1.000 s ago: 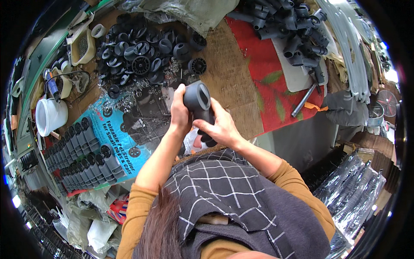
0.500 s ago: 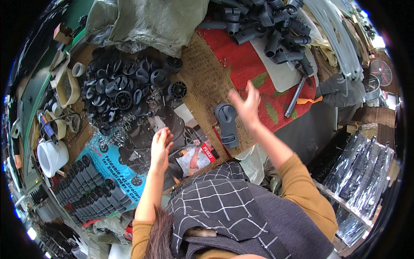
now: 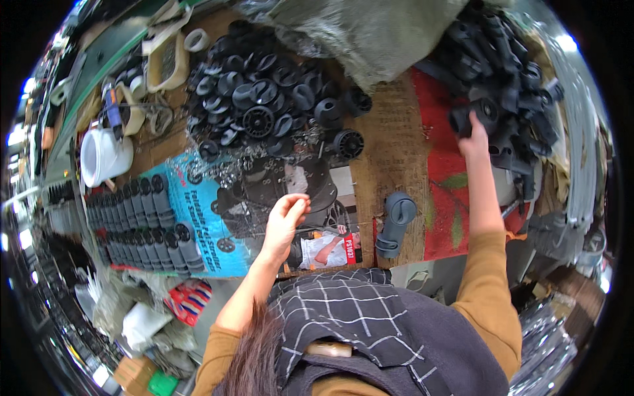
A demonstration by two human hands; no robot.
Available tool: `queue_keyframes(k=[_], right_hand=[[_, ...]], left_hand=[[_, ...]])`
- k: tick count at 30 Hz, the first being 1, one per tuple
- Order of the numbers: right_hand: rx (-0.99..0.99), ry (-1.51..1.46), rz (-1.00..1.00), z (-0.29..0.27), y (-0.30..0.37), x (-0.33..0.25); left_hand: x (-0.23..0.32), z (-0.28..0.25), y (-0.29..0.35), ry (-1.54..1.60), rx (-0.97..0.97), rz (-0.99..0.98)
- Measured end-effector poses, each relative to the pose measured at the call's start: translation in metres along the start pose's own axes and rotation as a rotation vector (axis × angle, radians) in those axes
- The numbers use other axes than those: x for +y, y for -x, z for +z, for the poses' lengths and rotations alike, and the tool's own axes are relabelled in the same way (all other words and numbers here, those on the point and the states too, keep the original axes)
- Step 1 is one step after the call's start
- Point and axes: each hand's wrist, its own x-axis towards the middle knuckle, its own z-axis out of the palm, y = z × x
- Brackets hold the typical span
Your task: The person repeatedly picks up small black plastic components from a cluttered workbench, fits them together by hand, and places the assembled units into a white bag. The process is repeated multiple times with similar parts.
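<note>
My right hand (image 3: 473, 140) is at the edge of a pile of dark grey plastic tube fittings (image 3: 522, 99), its fingers closed on one tube fitting (image 3: 485, 113). My left hand (image 3: 285, 224) hovers above the small-parts area, fingers curled in toward the thumb; whether anything tiny is between them I cannot make out. Between my hands, near the table's front edge, a grey fitting with a round knob (image 3: 396, 224) lies alone on brown cardboard (image 3: 396, 155). Beyond my left hand is a heap of black round knobs (image 3: 264, 92), with small metal pieces scattered beside it.
Rows of grey knobbed fittings (image 3: 142, 221) lie on a blue printed sheet (image 3: 221, 247) at the left. A white tub (image 3: 105, 157) and a cream tray (image 3: 167, 63) stand behind them. Grey-green plastic sheeting (image 3: 370, 36) covers the back. Red cloth (image 3: 444, 198) lies under the right-hand pile.
My right hand has moved away to the far right, from beside the lone knobbed fitting to the tube-fitting pile, and closed on one. My left hand's fingers have curled in. The view has turned.
</note>
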Motion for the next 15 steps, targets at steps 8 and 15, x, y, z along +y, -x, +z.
queue_keyframes(k=[8,15], right_hand=[[-1.089,1.094,0.085,0.008,0.26,0.137],[-1.031,1.211,-1.078,0.187,0.242,0.225]], left_hand=[[0.014,0.026,-0.023,-0.361,0.085,0.417],[-0.028,-0.017,-0.014,-0.626,0.071,0.416]])
